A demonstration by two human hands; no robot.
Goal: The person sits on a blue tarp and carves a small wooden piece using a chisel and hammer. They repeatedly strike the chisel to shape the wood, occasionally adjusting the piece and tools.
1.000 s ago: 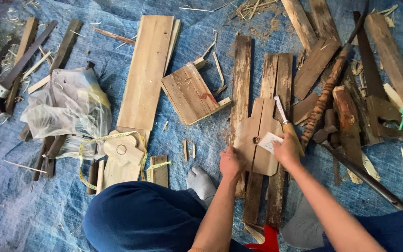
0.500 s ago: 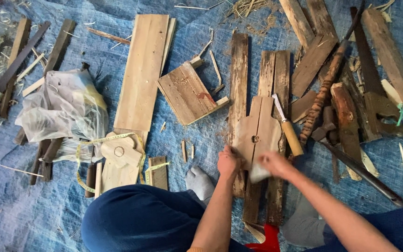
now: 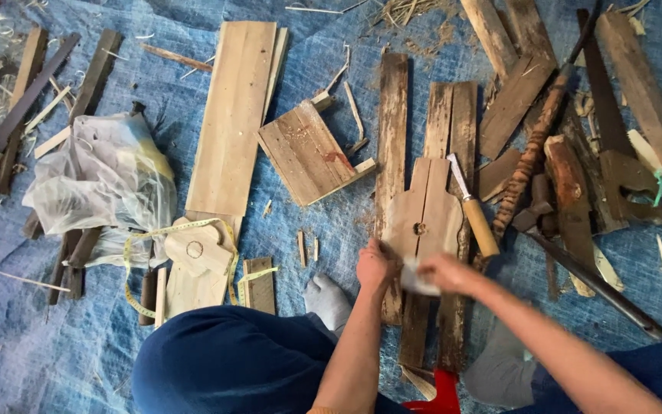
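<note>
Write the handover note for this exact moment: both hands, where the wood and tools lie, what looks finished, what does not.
Left hand: pressing down the lower left edge of the shaped wooden cutout, which lies on dark planks.
Right hand: gripping a small pale sheet, likely sandpaper, against the cutout's lower edge.
Tools: wooden-handled chisel just right of the cutout; yellow tape measure looped around a second, similar cutout at left.
Done: the cutout has its outline and a centre hole.
Left: its lower edge is under the sheet; whether it is smooth cannot be told.

Even, soft daylight, faint shadows; moving right hand blurred.
</note>
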